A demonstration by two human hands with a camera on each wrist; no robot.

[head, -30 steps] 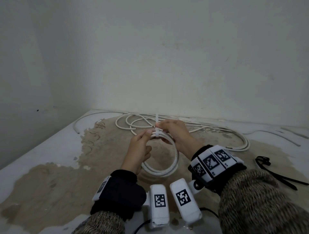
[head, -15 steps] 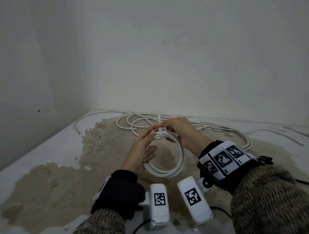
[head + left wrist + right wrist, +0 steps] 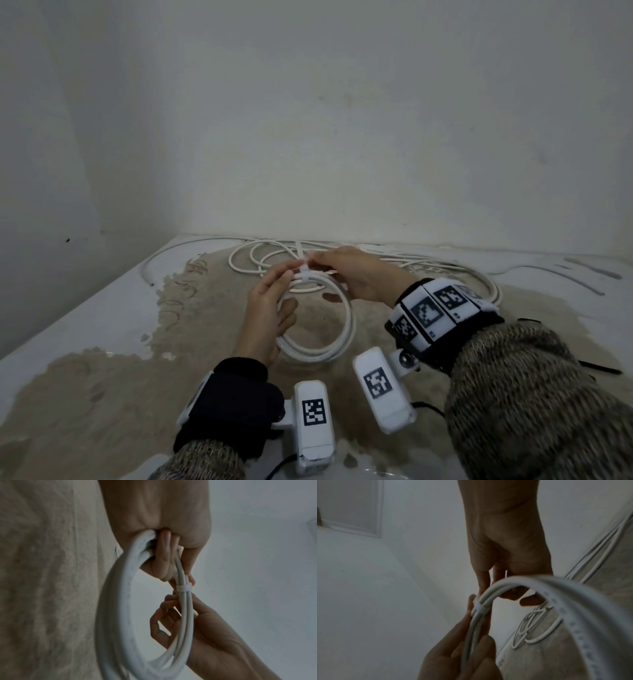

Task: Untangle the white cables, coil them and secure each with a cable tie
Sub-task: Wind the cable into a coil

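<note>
Coil: we hold the springy white round-cable coil (image 3: 317,337) — light
Tie: white plastic cable tie (image 3: 304,274) wraps it
Left hand (image 3: 270,310): fingers clamped on coil
Right hand (image 3: 356,274): fingertips pinching tie — grip there

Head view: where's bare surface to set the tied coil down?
Free: the brown-stained patch left of the left hand, and the white strip beside it. Crowded: loose white cables by the back wall, black ties at right.
</note>
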